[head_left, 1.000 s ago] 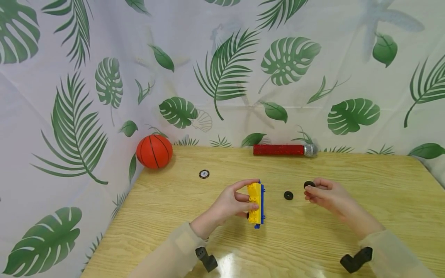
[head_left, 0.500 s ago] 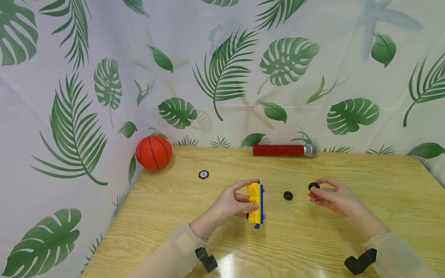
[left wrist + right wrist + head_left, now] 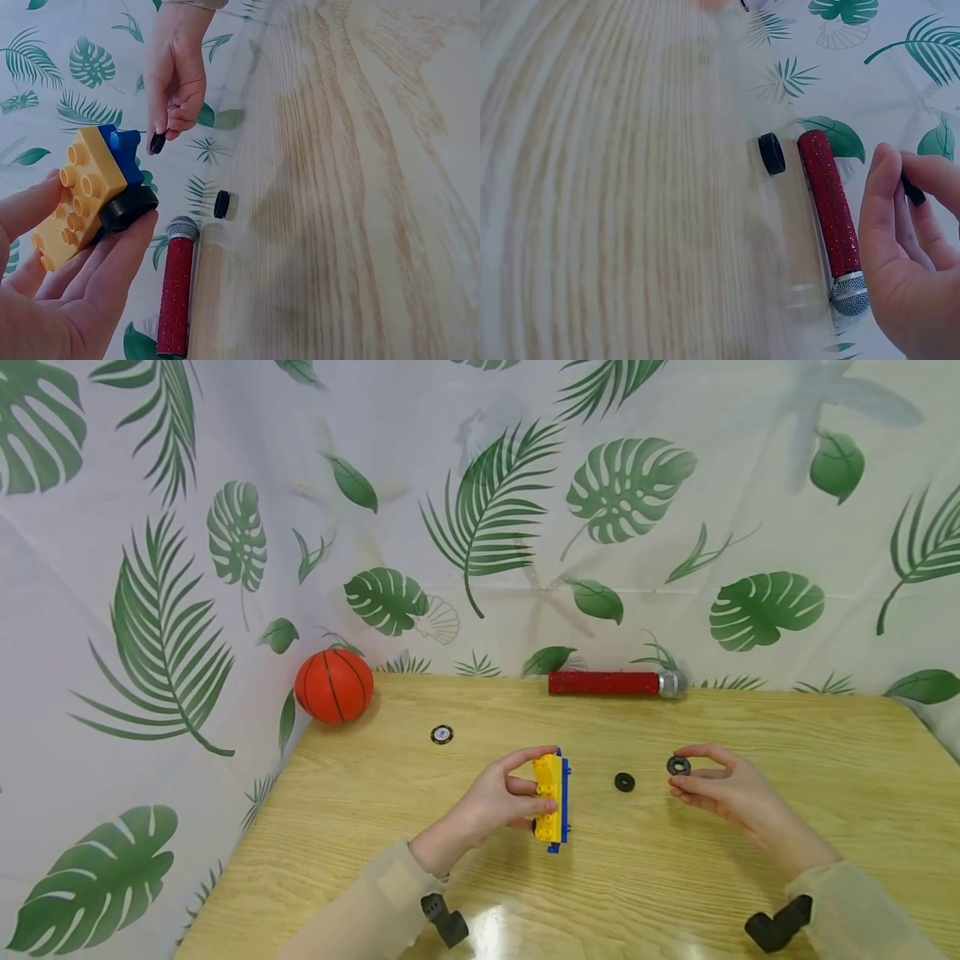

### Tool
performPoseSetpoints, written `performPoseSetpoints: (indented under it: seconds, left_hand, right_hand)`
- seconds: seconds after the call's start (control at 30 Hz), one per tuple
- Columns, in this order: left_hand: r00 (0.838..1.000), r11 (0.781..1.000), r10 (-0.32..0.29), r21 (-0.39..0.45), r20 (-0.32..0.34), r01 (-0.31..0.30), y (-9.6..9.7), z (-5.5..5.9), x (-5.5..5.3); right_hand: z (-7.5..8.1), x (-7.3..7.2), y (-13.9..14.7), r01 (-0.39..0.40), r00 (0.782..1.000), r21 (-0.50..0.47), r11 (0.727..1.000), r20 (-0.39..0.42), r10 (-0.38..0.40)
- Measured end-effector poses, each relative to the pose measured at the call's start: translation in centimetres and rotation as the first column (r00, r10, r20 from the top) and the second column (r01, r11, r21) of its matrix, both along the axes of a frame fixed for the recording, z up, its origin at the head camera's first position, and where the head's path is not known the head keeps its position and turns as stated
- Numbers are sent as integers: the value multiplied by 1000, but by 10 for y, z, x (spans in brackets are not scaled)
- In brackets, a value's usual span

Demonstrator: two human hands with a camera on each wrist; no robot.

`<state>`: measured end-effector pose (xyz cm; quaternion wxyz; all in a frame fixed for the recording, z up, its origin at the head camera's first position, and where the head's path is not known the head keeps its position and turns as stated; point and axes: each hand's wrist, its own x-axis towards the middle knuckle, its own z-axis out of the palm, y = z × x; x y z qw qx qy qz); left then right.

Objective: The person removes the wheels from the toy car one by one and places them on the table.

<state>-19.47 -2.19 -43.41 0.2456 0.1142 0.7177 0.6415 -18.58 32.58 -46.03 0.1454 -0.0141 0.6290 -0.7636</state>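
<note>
My left hand (image 3: 487, 802) grips a toy car (image 3: 549, 797) of yellow studded brick on a blue base, held on its side above the table. In the left wrist view a black tyre (image 3: 129, 209) sits on the car's blue side, close to my fingers. Over to the right, my right hand (image 3: 727, 787) pinches a second black tyre (image 3: 913, 190) between thumb and fingertips, clear of the car. A third tyre (image 3: 221, 204) lies flat on the table between both hands.
A red glittery microphone (image 3: 603, 683) lies along the table's back edge. An orange toy basketball (image 3: 333, 687) stands at the back left corner, and a round poker chip (image 3: 442, 735) lies near it. A leaf-print curtain (image 3: 510, 635) hangs behind the wooden table (image 3: 337, 827).
My right hand has shifted slightly right, and the tyre in its fingers has turned so its hole now faces the head camera. The left hand and car stay in place.
</note>
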Motion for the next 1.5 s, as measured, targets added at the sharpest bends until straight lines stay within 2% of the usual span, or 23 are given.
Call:
performPoseSetpoints:
  seconds: [0.23,0.33,0.47,0.57,0.7,0.93,1.17,1.5]
  left_hand:
    - [1000,1000,10,-26,4,-10,-1,1,0]
    - [1000,1000,8,-26,3,-8,-2,1,0]
    - [1000,1000,8,-1,11,-8,-4,1,0]
    - [1000,1000,12,20,15,-12,-4,0,0]
    - [999,999,33,11,7,-33,-4,-1,-2]
    - [999,999,52,0,2,-52,-4,-3,-4]
    - [997,998,58,-11,-45,-58,-6,-4,-5]
    - [997,998,64,29,-48,-63,-6,-5,-5]
  right_hand:
    - [-6,-5,3,8,1000,18,1000,6,-8]
    - [-10,-7,5,6,1000,76,997,-20,-4]
    - [-15,-9,6,-3,999,122,993,-52,10]
    - [-18,-11,8,-16,998,120,993,-55,23]
    - [-21,-13,9,-25,999,148,989,-34,30]
    - [-23,-16,9,-37,999,127,991,-34,41]
    - [-24,-21,7,-42,999,170,985,10,41]
    - [-25,-23,7,-62,996,242,968,75,46]
